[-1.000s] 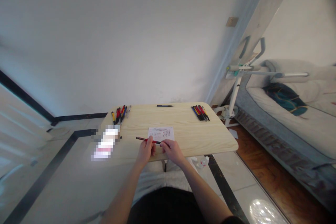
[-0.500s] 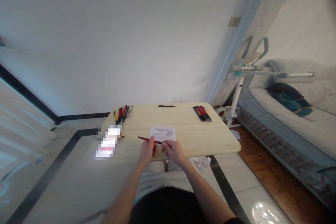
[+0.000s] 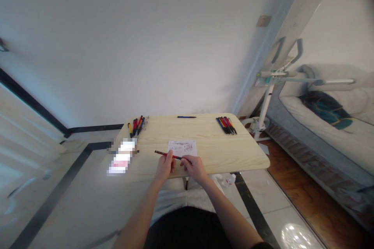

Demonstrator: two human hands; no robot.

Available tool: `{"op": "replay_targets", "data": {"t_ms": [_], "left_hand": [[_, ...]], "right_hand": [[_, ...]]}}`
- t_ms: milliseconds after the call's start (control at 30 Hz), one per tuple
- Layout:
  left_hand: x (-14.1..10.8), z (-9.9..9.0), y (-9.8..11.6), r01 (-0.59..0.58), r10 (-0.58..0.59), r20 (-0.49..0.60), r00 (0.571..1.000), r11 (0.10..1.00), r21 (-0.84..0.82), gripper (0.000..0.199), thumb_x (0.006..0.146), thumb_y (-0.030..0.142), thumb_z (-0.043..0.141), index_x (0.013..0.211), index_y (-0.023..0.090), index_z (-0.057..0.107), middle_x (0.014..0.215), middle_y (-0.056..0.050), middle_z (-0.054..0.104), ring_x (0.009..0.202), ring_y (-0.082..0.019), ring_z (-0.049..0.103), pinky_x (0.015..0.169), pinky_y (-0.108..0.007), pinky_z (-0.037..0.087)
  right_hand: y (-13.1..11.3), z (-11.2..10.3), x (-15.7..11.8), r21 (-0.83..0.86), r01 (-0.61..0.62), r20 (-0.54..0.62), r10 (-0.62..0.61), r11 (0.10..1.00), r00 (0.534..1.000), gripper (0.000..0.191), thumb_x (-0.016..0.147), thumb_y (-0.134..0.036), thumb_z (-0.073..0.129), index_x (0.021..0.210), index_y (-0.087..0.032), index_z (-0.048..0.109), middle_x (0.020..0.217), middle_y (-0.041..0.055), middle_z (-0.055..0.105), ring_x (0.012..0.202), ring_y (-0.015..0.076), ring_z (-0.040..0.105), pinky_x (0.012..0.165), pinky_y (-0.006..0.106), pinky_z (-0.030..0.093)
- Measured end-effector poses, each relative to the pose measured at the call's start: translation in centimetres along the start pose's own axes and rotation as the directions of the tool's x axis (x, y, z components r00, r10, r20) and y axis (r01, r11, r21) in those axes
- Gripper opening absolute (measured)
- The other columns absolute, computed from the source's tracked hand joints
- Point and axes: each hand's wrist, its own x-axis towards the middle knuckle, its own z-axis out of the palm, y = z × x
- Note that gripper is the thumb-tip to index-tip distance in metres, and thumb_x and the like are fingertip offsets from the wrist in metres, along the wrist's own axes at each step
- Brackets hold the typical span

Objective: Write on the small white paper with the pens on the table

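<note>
We spot one container, a clear plastic bottle [image 3: 230, 179] beyond the table's near edge, low by the floor; whether anything is inside, we can't tell. Up at the pale wooden table [image 3: 228, 153], we see the red-and-black pen [image 3: 177, 157] held above the near edge. Our left hand [image 3: 164, 166] pinches its barrel, thumb on top; our right hand [image 3: 194, 168] has its fingers closed around the other end. Just behind them lies a printed sheet [image 3: 182, 146], its lower edge partly covered by our hands. At the far edge we find a blue pen [image 3: 187, 116] lying alone, a mixed bunch of pens [image 3: 226, 125] to the right and a looser pen cluster [image 3: 136, 125] to the left. Below that cluster, a pixelated patch [image 3: 124, 155] blocks our view of the tabletop.
</note>
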Motion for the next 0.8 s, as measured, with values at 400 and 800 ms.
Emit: {"op": "replay_targets", "data": {"t_ms": [400, 800], "left_hand": [[0.23, -0.05, -0.62, 0.015, -0.022, -0.047, 0.999, 0.989, -0.149, 0.053, 0.077, 0.058, 0.032, 0.042, 0.018, 0.03, 0.037, 0.001, 0.042, 0.029, -0.008, 0.037, 0.032, -0.021, 0.025], [0.33, 0.03, -0.7, 0.011, -0.016, -0.019, 1.0, 0.977, -0.213, 0.051, 0.078, 0.056, 0.035, 0.044, 0.018, 0.03, 0.037, 0.003, 0.04, 0.03, -0.007, 0.037, 0.033, -0.021, 0.026]], "right_hand": [[0.42, 0.5, 0.22, 0.184, -0.068, -0.042, 0.077, 0.981, 0.996, 0.028, 0.075, -0.028, 0.054, 0.1, -0.016, 0.057, 0.065, -0.0009, 0.058, 0.052, 0.0094, 0.05, 0.048, 0.018, 0.038], [0.11, 0.34, -0.02, 0.135, -0.07, -0.039, 0.076, 0.988, 0.996, 0.04, 0.089, -0.036, 0.032, 0.065, -0.015, 0.056, 0.056, 0.0006, 0.056, 0.049, 0.0087, 0.05, 0.05, 0.019, 0.038]]}}
